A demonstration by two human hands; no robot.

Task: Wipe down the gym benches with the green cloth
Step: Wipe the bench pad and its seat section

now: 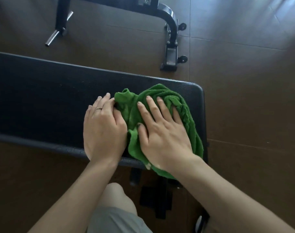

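right hand (165,132) lies flat, fingers straight, pressing the cloth (182,106); left hand (103,128) lies flat, touching its edge. sweep firmly leftward along the bench (42,91), overlapping strokes.

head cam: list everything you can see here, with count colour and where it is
bench pad: 1, black, across the middle, its end at right
green cloth: 1, bunched on the pad's right end, hanging over the near edge
equipment frame: 1, black with small wheels, on the floor beyond the bench
metal pegs: 2, silver, on the frame's left side
floor: brown tiles, all around
bench base: black, under the near edge
ring: 1, on a left finger
left hand: flat on the pad, fingertips at the cloth's left edge
right hand: spread flat on the cloth
knee: bare, grey shorts, bottom centre
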